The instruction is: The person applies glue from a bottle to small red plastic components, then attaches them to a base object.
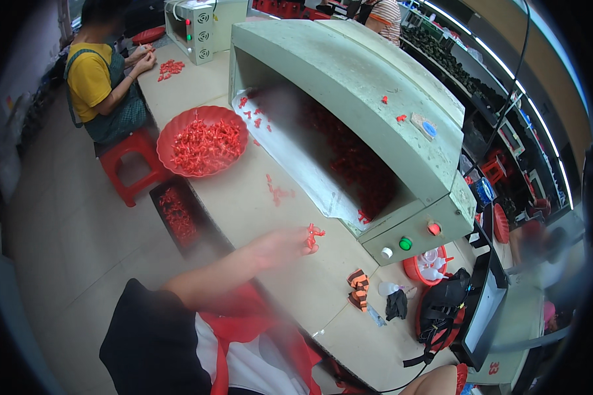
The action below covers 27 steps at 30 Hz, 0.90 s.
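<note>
My left hand [286,247] reaches out over the beige tabletop. Its fingertips are closed in a pinch on a small red plastic figure [314,235] with short limbs. On the table just beyond lies a small group of similar red pieces [278,191], partly blurred. A scalloped red basin [166,160] farther left is heaped with the same red pieces [207,145]. At the lower edge on the right shows a patch of bare skin [433,382], probably part of my right arm; no fingers of my right hand can be seen.
A pale green machine [349,79] with a dark opening stands beyond my hand, red pieces inside. White paper [296,178] lines its mouth. To the right are a striped cloth bow [358,289], a red tub of bottles [415,266] and a black bag [441,306]. A co-worker [95,79] sits far left.
</note>
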Available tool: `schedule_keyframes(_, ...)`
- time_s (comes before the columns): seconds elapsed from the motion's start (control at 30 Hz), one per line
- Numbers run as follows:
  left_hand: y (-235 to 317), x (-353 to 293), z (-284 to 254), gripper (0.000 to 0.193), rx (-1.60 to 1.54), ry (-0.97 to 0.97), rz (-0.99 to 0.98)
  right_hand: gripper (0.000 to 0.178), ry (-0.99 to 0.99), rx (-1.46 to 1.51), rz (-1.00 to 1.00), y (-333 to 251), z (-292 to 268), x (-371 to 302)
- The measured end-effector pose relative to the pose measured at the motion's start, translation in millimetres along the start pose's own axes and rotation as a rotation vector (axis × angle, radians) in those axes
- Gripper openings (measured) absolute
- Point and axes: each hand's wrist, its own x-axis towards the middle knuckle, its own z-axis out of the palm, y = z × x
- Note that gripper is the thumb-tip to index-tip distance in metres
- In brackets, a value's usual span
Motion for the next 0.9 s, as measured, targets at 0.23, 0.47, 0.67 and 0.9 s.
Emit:
schedule_keyframes(0.23, 5.1, 1.0, 0.4, 0.035, 0.004, 0.060, 0.011, 0.024, -0.010, 0.013, -0.025, 0.0, 2.0, 0.5)
schedule_keyframes(0.47, 5.7, 1.7, -0.3, 0.035, -0.005, 0.015, 0.018, 0.025, 0.006, 0.033, -0.052, 1.2, 2.7, -3.7)
schedule_keyframes(0.67, 3.4, 0.3, -4.5, 0.036, -0.040, 0.039, -0.003, 0.026, 0.023, 0.049, -0.065, 0.6, 2.9, -5.7)
schedule_keyframes(0.9, 3.0, 3.0, -4.9, 0.038, -0.114, 0.018, -0.004, 0.026, 0.006, 0.056, -0.042, -3.8, -2.5, 10.7)
